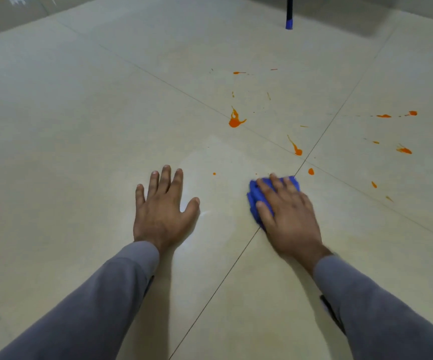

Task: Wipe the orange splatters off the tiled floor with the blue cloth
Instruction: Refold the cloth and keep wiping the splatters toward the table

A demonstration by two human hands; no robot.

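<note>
The right hand lies flat, fingers straight, pressing the crumpled blue cloth onto the tiled floor. The left hand rests open and empty on the floor, left of the cloth. Orange splatters lie beyond and right of the cloth.

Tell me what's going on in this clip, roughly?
A person in grey sleeves is on a beige tiled floor, cleaning up orange splatters. The right hand presses a bunched blue cloth flat against the floor, near where the tile joints cross. The left hand is spread flat on the tile, apparently as a prop. Most splatters remain beyond the cloth, including the largest orange blob, a drop just ahead and others to the right.
</note>
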